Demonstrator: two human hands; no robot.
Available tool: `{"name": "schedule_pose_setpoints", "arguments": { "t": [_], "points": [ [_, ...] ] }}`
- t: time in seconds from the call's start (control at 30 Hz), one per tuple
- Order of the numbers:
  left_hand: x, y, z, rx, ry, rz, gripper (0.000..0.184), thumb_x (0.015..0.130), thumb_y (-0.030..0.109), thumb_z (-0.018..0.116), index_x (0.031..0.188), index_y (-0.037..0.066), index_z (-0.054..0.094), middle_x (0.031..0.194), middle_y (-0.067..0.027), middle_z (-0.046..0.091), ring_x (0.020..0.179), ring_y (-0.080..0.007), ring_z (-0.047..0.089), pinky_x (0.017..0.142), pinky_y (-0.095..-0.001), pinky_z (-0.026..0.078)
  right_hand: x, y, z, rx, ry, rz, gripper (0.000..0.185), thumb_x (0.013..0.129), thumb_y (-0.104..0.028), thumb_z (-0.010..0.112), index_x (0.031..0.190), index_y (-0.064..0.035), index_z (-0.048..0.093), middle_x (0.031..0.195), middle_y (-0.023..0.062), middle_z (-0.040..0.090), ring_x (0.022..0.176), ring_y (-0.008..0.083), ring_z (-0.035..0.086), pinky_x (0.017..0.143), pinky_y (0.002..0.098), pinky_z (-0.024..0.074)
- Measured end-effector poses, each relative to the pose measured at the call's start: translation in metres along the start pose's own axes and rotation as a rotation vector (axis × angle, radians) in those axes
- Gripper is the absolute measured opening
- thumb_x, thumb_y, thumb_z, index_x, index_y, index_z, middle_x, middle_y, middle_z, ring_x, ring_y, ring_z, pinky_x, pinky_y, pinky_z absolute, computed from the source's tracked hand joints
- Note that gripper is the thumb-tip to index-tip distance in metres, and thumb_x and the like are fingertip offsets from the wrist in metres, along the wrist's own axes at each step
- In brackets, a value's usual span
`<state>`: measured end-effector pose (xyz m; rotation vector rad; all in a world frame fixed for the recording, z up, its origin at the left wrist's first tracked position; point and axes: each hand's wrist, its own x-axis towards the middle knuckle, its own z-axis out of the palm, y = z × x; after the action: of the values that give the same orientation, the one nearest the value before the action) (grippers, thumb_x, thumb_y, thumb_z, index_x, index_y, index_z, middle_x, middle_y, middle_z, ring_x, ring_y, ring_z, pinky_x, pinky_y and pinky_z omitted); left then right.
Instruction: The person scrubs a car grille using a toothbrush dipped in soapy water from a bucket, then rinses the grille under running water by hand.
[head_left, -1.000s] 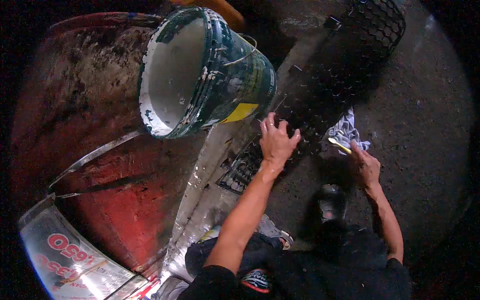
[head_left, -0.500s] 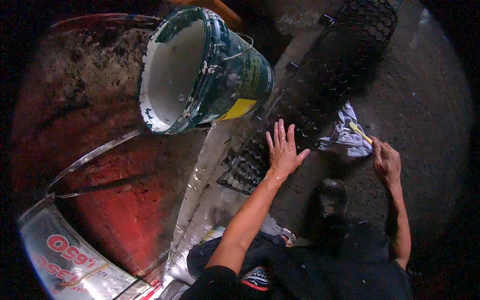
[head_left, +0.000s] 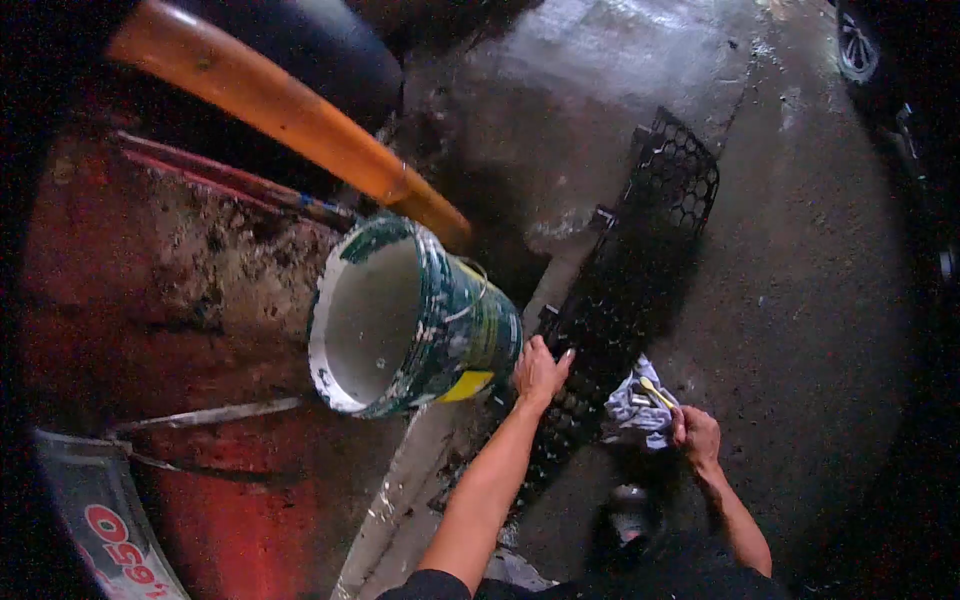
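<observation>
A long black honeycomb mesh panel (head_left: 640, 260) lies on the floor, running from upper right to lower left. My left hand (head_left: 541, 371) rests at its left edge, close beside the bucket, with its fingers bent and thumb apart and nothing seen in its grasp. Between the fingers of my right hand (head_left: 697, 434) is the handle of a yellow brush (head_left: 656, 392). A crumpled grey-white cloth (head_left: 636, 416) is beneath the brush, against the panel's right side.
A green, paint-flecked bucket (head_left: 470, 330) with whitish liquid stands left of my left hand. Behind it slants an orange bar (head_left: 290, 110). A red surface (head_left: 240, 510) and a printed sign (head_left: 115, 520) are at lower left. My shoe (head_left: 628, 515) is below the cloth.
The view has tilted up, showing more floor and the orange bar. My left hand, spread over the panel before, has its fingers bent near the bucket. The brush is still in my right hand.
</observation>
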<state>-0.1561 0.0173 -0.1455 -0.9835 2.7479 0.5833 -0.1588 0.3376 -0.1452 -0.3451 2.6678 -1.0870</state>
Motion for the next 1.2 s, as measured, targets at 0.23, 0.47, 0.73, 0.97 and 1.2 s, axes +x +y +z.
{"name": "schedule_pose_setpoints", "arguments": {
  "t": [0.23,0.47,0.73,0.97,1.2],
  "points": [
    [-0.038,-0.005,-0.06,0.101,-0.137,-0.084,0.066,0.067,0.042,0.075,0.11,0.0,0.05,0.094,-0.023,0.066,0.086,-0.0421,0.063,0.075,-0.0494,0.05,0.019,0.005,-0.02,0.278,0.417,0.132,0.021,0.095,-0.017,0.052,0.094,-0.0025,0.067,0.063,0.0018,0.053,0.058,0.0085,0.049,0.054,0.0261,0.042],
    [-0.146,-0.19,-0.055,-0.241,-0.293,-0.037,0.072,0.066,0.041,0.076,0.117,-0.003,0.051,0.102,-0.0245,0.063,0.095,-0.0395,0.062,0.083,-0.0444,0.049,0.046,-0.009,-0.03,0.298,0.385,0.332,0.023,0.097,-0.021,0.052,0.114,-0.0079,0.061,0.085,0.0104,0.066,0.071,0.0135,0.059,0.065,0.0297,0.0481],
    [-0.19,-0.195,-0.04,0.262,-0.06,-0.045,0.076,0.076,0.037,0.067,0.132,-0.005,0.039,0.134,-0.0282,0.039,0.123,-0.0443,0.04,0.103,-0.0511,0.032,0.067,-0.024,-0.016,0.057,0.134,-0.177,0.056,0.079,0.008,0.051,0.132,-0.0114,0.053,0.093,0.0119,0.062,0.08,0.0225,0.062,0.074,0.033,0.0489],
    [-0.1,0.005,0.003,0.123,0.057,0.405,0.074,0.082,0.049,0.061,0.142,0.011,0.037,0.15,-0.0238,0.022,0.139,-0.0447,0.014,0.109,-0.0627,0.008,0.064,-0.026,-0.003,0.108,0.11,0.02,0.065,0.069,0.012,0.043,0.127,-0.0115,0.058,0.087,0.0118,0.06,0.079,0.0221,0.062,0.073,0.0282,0.0485],
    [-0.07,0.018,0.054,0.187,0.115,0.356,0.084,0.084,0.065,0.048,0.149,0.018,0.025,0.157,-0.0134,0.01,0.143,-0.0426,0.0,0.105,-0.0688,-0.004,0.06,-0.011,-0.006,0.055,0.047,0.001,0.075,0.064,0.008,0.048,0.133,-0.0191,0.053,0.087,0.0108,0.059,0.073,0.0231,0.061,0.07,0.0338,0.0496]
  ]
}}
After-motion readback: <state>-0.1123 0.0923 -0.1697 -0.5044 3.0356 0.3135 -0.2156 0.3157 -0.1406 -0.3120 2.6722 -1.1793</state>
